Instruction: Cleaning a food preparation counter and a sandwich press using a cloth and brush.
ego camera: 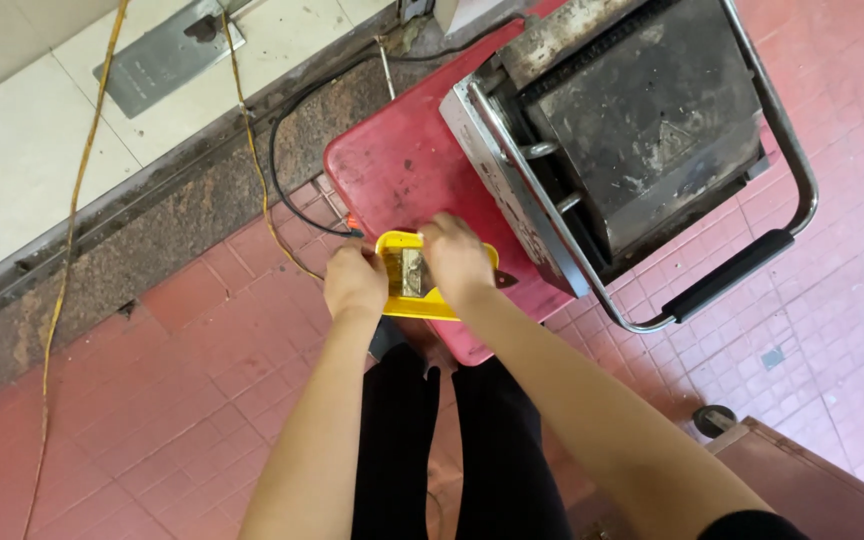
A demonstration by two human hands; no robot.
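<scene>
On the red table (392, 165), beside the blackened metal press (632, 130), we hold a yellow tray (432, 300): left hand (355, 283) gripping its edge, right hand (457, 258) curled closed over its top.

A blackened grill press (642, 120) sits on a red stool (392, 165), black cable (287, 165) beside
</scene>
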